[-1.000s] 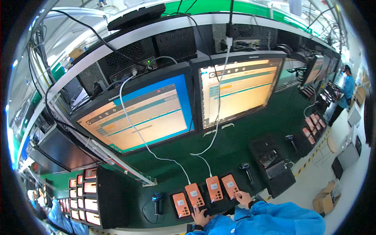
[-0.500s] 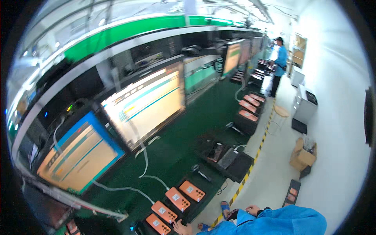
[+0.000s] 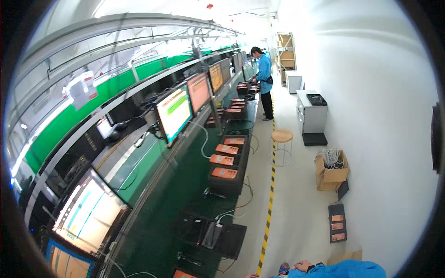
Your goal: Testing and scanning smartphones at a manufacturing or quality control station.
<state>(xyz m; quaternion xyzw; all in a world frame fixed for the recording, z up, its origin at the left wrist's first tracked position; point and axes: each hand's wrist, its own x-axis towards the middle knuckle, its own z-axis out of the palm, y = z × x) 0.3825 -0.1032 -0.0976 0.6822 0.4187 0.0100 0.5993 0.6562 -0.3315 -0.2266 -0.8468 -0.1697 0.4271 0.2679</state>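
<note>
At the lower edge my right hand (image 3: 303, 265) comes out of a blue sleeve (image 3: 345, 269), over the floor beside the bench. Its fingers look bent and are partly hidden; nothing can be made out in them. Only a sliver of my left hand (image 3: 252, 276) shows at the bottom rim, fingers cut off. The nearest orange phone (image 3: 183, 274) is partly in view at the bench's near end, apart from that hand. Farther along, several orange phones lie in a row on a black tray (image 3: 228, 186). Between them, dark devices and a white cable (image 3: 225, 215) rest on a black mat (image 3: 237, 242).
Lit monitors (image 3: 174, 112) line the green-topped bench (image 3: 153, 217) on the left. A person (image 3: 264, 76) in blue stands far ahead beside it. On the right are a round stool (image 3: 281, 135), a white cabinet (image 3: 313, 113), a carton of cables (image 3: 332, 177) and a phone tray (image 3: 337, 208).
The view has swung up and rightward along the aisle. My left hand, earlier beside the nearest phones, is almost out of the picture; my right hand sits lower in the view.
</note>
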